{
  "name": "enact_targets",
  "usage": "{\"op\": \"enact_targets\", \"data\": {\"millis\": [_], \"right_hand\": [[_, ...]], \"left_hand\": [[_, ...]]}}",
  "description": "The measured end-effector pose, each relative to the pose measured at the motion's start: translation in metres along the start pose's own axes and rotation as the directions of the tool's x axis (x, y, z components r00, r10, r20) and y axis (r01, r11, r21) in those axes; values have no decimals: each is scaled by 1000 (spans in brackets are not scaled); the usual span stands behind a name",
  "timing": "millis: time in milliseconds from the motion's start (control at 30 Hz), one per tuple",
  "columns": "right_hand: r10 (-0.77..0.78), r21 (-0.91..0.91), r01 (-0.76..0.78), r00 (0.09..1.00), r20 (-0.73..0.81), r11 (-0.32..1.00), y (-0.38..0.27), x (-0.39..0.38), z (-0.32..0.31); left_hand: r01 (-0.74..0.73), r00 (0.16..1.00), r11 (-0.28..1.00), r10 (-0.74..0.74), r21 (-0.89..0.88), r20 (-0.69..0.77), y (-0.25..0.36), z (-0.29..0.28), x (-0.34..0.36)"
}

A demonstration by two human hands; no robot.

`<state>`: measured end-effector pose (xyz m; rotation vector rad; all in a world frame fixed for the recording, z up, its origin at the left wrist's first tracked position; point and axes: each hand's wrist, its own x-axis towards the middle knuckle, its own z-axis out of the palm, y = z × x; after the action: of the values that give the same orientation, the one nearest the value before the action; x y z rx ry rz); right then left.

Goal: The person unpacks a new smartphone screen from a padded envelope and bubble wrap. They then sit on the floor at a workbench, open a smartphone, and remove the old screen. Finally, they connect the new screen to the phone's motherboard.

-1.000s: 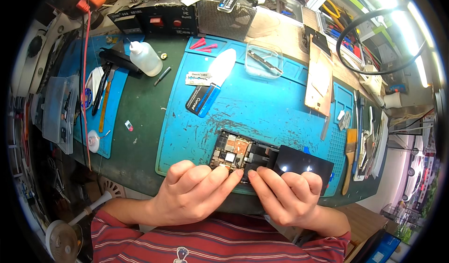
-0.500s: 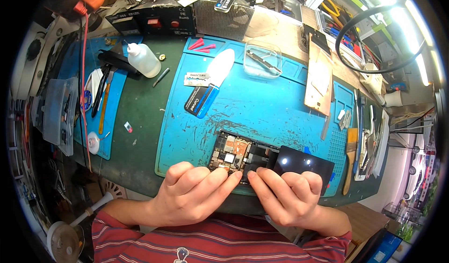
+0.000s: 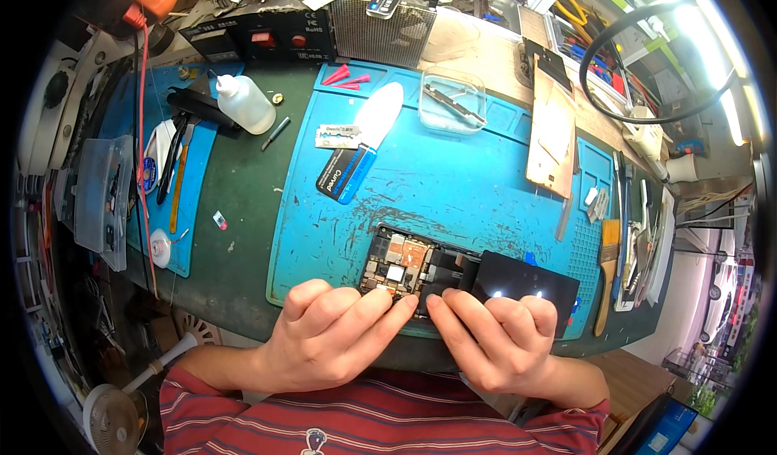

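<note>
An opened phone [image 3: 408,254], its circuit board with copper-coloured patches bare, lies at the near edge of the blue mat [image 3: 453,188]. My left hand [image 3: 336,338] is closed, thumb and forefinger pinched at the phone's near edge below the board. Just to the right, my right hand [image 3: 498,346] is closed too, its thumb and forefinger on the dark part at the phone's middle. The two thumbs almost meet. A glossy black screen panel [image 3: 522,279] lies to the right of the phone, partly behind my right hand. Whatever small part sits under my fingertips is hidden.
Beyond the phone lie a blue-and-black blade packet [image 3: 346,176], a white spatula-shaped piece [image 3: 382,111] and a clear box [image 3: 452,103] holding a slim part. A squeeze bottle [image 3: 247,105] stands at left. On the right are a phone back panel [image 3: 550,143] and a brush [image 3: 606,273].
Both hands keep their grip at the phone's near edge, with only a tiny shift of the right fingertips to the left. The view has moved slightly.
</note>
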<state>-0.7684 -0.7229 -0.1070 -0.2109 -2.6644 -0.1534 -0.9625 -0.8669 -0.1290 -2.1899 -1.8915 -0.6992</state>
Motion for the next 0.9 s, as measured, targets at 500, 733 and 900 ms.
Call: {"op": "enact_targets", "data": {"millis": [500, 733, 900], "right_hand": [[-6, 19, 6, 1000, -10, 1000, 1, -2, 1], [-9, 13, 9, 1000, -20, 1000, 2, -1, 2], [-8, 18, 8, 1000, -12, 1000, 3, 0, 1]], "left_hand": [[-48, 999, 999, 47, 16, 20, -4, -2, -1], [-14, 1000, 1000, 14, -27, 14, -2, -1, 0], [8, 1000, 1000, -8, -26, 19, 0, -2, 1]]}}
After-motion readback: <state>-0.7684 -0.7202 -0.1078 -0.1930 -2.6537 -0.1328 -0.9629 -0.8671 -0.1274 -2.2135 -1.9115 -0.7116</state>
